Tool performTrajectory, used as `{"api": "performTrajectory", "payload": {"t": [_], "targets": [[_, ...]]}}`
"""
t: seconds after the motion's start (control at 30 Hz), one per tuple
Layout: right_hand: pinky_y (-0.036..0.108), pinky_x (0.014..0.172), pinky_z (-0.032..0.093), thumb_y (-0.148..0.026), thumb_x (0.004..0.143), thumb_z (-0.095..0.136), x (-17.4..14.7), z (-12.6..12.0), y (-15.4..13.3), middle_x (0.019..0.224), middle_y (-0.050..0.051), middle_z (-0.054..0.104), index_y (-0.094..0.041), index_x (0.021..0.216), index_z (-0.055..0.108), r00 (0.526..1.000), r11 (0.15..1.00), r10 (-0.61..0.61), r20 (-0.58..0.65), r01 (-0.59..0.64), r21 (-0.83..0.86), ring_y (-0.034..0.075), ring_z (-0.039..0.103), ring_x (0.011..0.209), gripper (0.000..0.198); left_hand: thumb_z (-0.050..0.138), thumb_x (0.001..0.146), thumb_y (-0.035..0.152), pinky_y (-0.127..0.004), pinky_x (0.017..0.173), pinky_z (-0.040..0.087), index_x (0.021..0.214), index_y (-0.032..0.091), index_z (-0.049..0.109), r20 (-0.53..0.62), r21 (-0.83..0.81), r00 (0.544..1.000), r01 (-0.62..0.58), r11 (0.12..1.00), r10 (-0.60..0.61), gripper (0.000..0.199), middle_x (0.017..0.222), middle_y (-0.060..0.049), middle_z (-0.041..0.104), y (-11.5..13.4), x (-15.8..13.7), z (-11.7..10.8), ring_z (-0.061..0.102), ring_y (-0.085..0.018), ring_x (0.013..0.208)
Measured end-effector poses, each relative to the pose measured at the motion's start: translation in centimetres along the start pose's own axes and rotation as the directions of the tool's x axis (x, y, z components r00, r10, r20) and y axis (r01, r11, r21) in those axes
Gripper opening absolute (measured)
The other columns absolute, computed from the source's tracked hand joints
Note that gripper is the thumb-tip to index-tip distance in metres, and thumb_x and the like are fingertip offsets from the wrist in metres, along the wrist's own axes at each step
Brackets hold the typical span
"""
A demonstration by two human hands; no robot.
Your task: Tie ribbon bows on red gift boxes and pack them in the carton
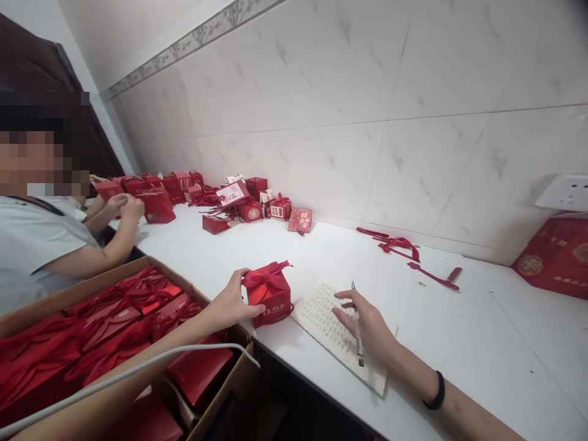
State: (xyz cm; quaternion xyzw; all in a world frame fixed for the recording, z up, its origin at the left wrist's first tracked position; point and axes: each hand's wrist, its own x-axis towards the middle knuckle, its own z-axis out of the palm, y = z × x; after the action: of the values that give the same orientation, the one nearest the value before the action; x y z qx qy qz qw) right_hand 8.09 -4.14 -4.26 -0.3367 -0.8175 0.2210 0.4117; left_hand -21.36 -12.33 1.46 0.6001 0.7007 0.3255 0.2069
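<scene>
My left hand (236, 304) grips a small red gift box (272, 300) by its side, thumb in front. A red ribbon bow tops the box, and gold lettering shows on its front face. The box is at the near edge of the white table (331, 248). A pen (358, 337) is held in my right hand (370, 324), its tip pointing away from me and the index finger stretched forward. Under that hand lies a notepad (337, 331) with rows of handwriting on its page.
A cardboard carton (149, 264) full of red gift boxes stands at left, a white cable (184, 349) crossing it. Decorated boxes (252, 211) lie along the wall. Loose red ribbons (399, 245) are at right, near a red bag (555, 257). Another person (50, 239) handles something at left.
</scene>
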Motion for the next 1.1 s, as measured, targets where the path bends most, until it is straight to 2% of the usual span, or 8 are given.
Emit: {"api": "performTrajectory", "payload": {"t": [0.13, 0.27, 0.43, 0.57, 0.67, 0.77, 0.93, 1.1], "targets": [[0.042, 0.079, 0.053, -0.037, 0.095, 0.048, 1.0, 0.4, -4.5, 0.117, 0.017, 0.054, -0.020, 0.110, 0.045, 0.884, 0.880, -0.468, 0.002, 0.466, -0.094, 0.025, 0.057, 0.104, 0.023, 0.073, 0.057, 0.034, -0.044, 0.093, 0.044, 0.123, 0.017, 0.030, -0.110, 0.128, 0.961, -0.240, 0.962, 0.254, 0.080, 0.117, -0.012, 0.049, 0.7, -3.1, 0.5, 0.054, -0.028, 0.108], [0.038, 0.079, 0.051, -0.033, 0.095, 0.051, 2.5, 1.3, -8.6, 0.114, 0.017, 0.054, -0.017, 0.110, 0.048, 0.754, 0.743, -0.651, 0.083, 0.656, -0.132, 0.024, 0.055, 0.103, 0.022, 0.072, 0.058, 0.034, -0.043, 0.093, 0.045, 0.121, 0.018, 0.031, -0.145, 0.150, 0.924, -0.334, 0.931, 0.354, 0.077, 0.118, -0.011, 0.046, 1.8, -4.1, 1.0, 0.052, -0.027, 0.110], [0.024, 0.050, 0.040, -0.022, 0.099, 0.037, 3.1, 2.2, -9.4, 0.073, 0.006, 0.052, -0.015, 0.087, 0.058, 0.762, 0.717, -0.641, 0.092, 0.637, -0.283, 0.016, 0.050, 0.062, 0.026, 0.075, 0.055, 0.033, -0.045, 0.097, 0.043, 0.126, 0.017, 0.030, -0.038, 0.110, 0.940, -0.333, 0.936, 0.339, 0.086, 0.121, -0.013, 0.045, 2.7, -4.1, 1.2, 0.050, -0.029, 0.114], [0.023, 0.052, 0.036, -0.020, 0.098, 0.038, 2.6, 2.3, -8.8, 0.068, 0.004, 0.051, -0.015, 0.081, 0.058, 0.771, 0.730, -0.636, 0.039, 0.617, -0.294, 0.015, 0.047, 0.061, 0.027, 0.073, 0.059, 0.040, -0.047, 0.099, 0.042, 0.134, 0.015, 0.026, 0.141, -0.017, 0.973, -0.183, 0.983, 0.184, 0.092, 0.129, -0.016, 0.041, 2.7, -4.0, 1.9, 0.049, -0.031, 0.117], [0.024, 0.054, 0.036, -0.018, 0.098, 0.038, 2.1, 2.5, -8.9, 0.065, 0.003, 0.051, -0.014, 0.077, 0.058, 0.768, 0.725, -0.640, 0.034, 0.618, -0.304, 0.014, 0.045, 0.060, 0.029, 0.072, 0.062, 0.040, -0.048, 0.105, 0.035, 0.138, 0.015, 0.021, 0.237, -0.078, 0.949, -0.196, 0.977, 0.210, 0.094, 0.138, -0.018, 0.033, 2.8, -3.9, 2.1, 0.040, -0.032, 0.127], [0.026, 0.053, 0.032, -0.014, 0.096, 0.039, 1.6, 2.8, -9.2, 0.060, 0.002, 0.047, -0.015, 0.069, 0.056, 0.741, 0.679, -0.670, 0.036, 0.632, -0.373, 0.014, 0.040, 0.057, 0.032, 0.062, 0.072, 0.041, -0.045, 0.111, 0.026, 0.134, 0.017, 0.029, 0.161, -0.131, 0.918, -0.345, 0.929, 0.363, 0.074, 0.143, -0.015, 0.027, 3.4, -3.5, 1.7, 0.025, -0.029, 0.136], [0.027, 0.054, 0.031, -0.007, 0.093, 0.043, 1.2, 3.1, -9.4, 0.059, 0.002, 0.044, -0.014, 0.069, 0.059, 0.687, 0.596, -0.725, 0.053, 0.664, -0.452, 0.015, 0.037, 0.057, 0.029, 0.047, 0.083, 0.031, -0.036, 0.097, 0.041, 0.095, 0.020, 0.057, 0.139, -0.143, 0.906, -0.382, 0.913, 0.401, 0.019, 0.110, -0.006, 0.057, 5.3, -2.3, 1.2, 0.054, -0.020, 0.106], [0.027, 0.056, 0.035, -0.003, 0.091, 0.042, 0.9, 2.7, -9.9, 0.063, 0.004, 0.049, -0.012, 0.076, 0.063, 0.644, 0.527, -0.758, 0.102, 0.697, -0.486, 0.015, 0.041, 0.059, 0.027, 0.051, 0.080, 0.029, -0.032, 0.089, 0.044, 0.074, 0.019, 0.058, 0.162, -0.129, 0.911, -0.362, 0.923, 0.380, 0.014, 0.097, -0.004, 0.059, 6.1, -1.8, 2.2, 0.058, -0.017, 0.092]]}}
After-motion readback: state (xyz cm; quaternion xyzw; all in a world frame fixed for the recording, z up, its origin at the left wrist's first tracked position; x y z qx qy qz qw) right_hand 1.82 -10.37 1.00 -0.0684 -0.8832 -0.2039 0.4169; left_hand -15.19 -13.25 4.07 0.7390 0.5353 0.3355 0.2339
